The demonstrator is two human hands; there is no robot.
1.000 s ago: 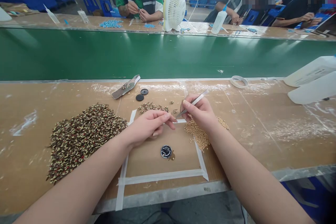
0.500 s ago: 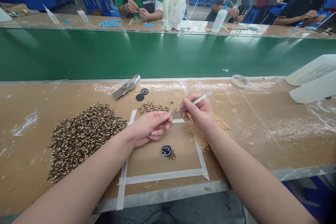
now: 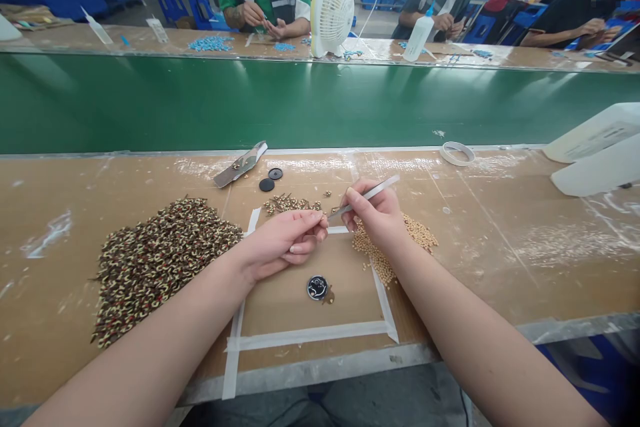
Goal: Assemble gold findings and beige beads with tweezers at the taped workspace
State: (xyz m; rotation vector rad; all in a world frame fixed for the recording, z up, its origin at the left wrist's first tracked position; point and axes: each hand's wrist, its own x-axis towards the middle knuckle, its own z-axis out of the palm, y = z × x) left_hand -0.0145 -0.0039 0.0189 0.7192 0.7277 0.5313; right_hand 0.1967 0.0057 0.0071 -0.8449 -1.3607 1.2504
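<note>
Pinched together, the thumb and fingers of my left hand (image 3: 295, 237) hold something too small to make out. My right hand (image 3: 373, 210) grips metal tweezers (image 3: 384, 187), their tip pointing left at the left fingertips. Below the hands lies a small round black dish (image 3: 317, 287) with a shiny liquid in it. A heap of tiny beige beads (image 3: 383, 253) spreads beneath my right hand. Behind my fingers is a small pile of dark and gold pieces (image 3: 290, 204). A large heap of small brown, cream and red parts (image 3: 160, 267) lies left of my left forearm.
White tape strips (image 3: 315, 337) mark a rectangle on the table. Farther back lie two black discs (image 3: 267, 185), a camouflage-patterned strip (image 3: 241, 165) and a tape roll (image 3: 457, 153). Pale plastic bottles (image 3: 597, 163) lie at right. Beyond the green conveyor belt (image 3: 300, 103), people work near a white fan (image 3: 333, 8).
The tweezers and my right hand have shifted slightly left, bringing the tip up to my left fingertips. My left hand has barely moved. White scrap on the belt has drifted right.
</note>
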